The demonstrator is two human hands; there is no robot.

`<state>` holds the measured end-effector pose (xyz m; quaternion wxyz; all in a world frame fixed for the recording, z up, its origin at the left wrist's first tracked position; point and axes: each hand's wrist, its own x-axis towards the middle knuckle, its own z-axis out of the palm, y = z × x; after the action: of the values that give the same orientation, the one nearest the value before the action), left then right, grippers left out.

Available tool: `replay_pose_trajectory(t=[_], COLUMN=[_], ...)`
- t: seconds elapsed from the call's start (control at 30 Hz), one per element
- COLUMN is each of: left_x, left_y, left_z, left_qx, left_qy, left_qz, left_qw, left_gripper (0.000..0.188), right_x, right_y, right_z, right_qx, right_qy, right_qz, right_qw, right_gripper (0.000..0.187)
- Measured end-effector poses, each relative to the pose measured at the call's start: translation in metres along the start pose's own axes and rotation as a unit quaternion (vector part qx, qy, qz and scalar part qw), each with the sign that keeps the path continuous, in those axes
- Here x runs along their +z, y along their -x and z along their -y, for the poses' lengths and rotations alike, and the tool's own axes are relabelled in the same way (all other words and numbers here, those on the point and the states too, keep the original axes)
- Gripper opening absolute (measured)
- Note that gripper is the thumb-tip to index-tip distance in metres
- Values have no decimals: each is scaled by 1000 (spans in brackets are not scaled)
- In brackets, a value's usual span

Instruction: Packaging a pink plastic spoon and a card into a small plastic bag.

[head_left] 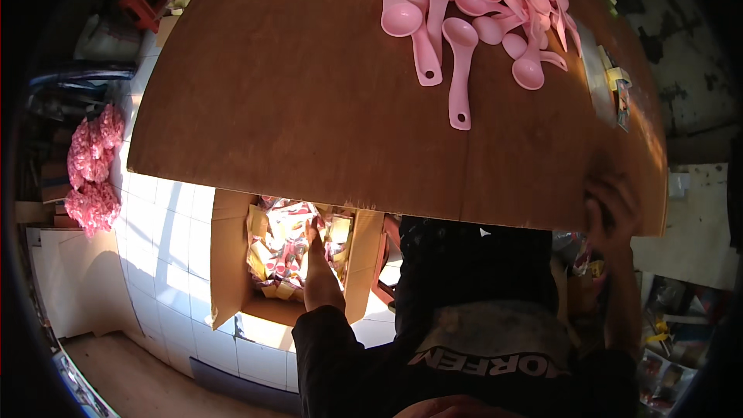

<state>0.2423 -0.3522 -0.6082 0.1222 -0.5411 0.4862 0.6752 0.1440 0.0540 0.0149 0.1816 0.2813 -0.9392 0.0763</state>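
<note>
Through the head camera I look down on a brown wooden worktop (294,93). My left hand (315,231) reaches down past its near edge, into an open brown cardboard box (227,263) at the near left. There it is at the small, shiny clear-and-yellow packets (282,236) that fill the box; I cannot tell whether its grip is open or closed on one.

My right hand (615,205) is at the near right edge of the worktop, fingers curved and in shadow; I cannot tell whether that grip holds anything.

A heap of pink plastic long-handled scoops (472,4) lies on the far side of the worktop, well apart from both hands. Well left, pink bundles (94,147) stand beside the white tiled floor (166,220).
</note>
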Motion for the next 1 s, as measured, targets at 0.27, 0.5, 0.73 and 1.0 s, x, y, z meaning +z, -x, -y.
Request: replay_pose_trajectory(t=[0.27,0.5,0.73,1.0], left_x=[14,-133,-109,-103], left_y=[28,102,60,75], left_z=[29,129,198,130], left_qx=[206,-139,218,7], left_qy=[-299,-606,-420,-547], left_qz=[-338,129,-408,-68], left_qw=[868,773,780,834], left_gripper=[59,92,71,86], right_x=[4,12,17,16], right_y=[6,7,12,11], right_z=[-2,0,-2,-3], right_qx=[20,17,-19,-31], right_qy=[-37,-22,17,37], right_qz=[-5,-2,19,36], right_qw=[999,1000,999,998], right_gripper=[18,18,19,20])
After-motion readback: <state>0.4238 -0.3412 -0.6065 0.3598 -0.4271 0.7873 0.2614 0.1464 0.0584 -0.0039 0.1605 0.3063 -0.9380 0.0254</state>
